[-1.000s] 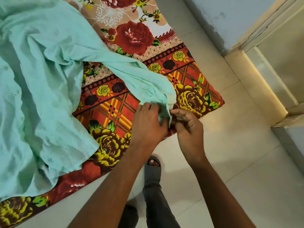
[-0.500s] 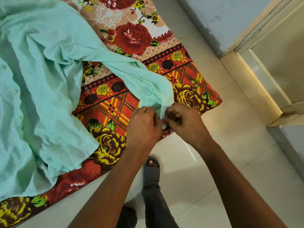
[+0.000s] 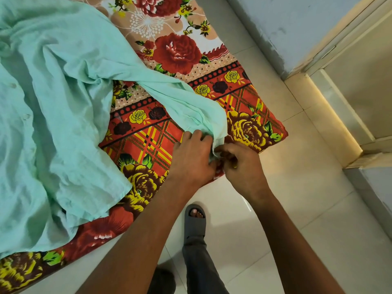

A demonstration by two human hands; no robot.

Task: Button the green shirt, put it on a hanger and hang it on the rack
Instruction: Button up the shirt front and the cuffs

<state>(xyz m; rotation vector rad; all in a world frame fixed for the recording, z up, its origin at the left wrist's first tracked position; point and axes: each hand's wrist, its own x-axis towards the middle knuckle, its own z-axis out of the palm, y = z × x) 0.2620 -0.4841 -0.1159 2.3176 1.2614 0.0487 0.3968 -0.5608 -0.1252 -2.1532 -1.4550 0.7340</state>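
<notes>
The pale green shirt lies spread and wrinkled on a floral bedsheet, its body at the left with a row of buttons along the placket. One long sleeve stretches right to the bed's corner. My left hand pinches the sleeve's cuff from the left. My right hand pinches the same cuff from the right, fingertips touching the left hand's. The cuff's button is hidden between my fingers. No hanger or rack is in view.
The red and yellow floral bedsheet covers the bed, whose corner is just right of my hands. White floor tiles lie below and right. A wall and a cream door frame stand at the right. My sandalled foot is below my hands.
My right hand has closed in on the cuff from the right and now meets the left hand. The sleeve end has bunched slightly between them. The shirt's body has not moved.
</notes>
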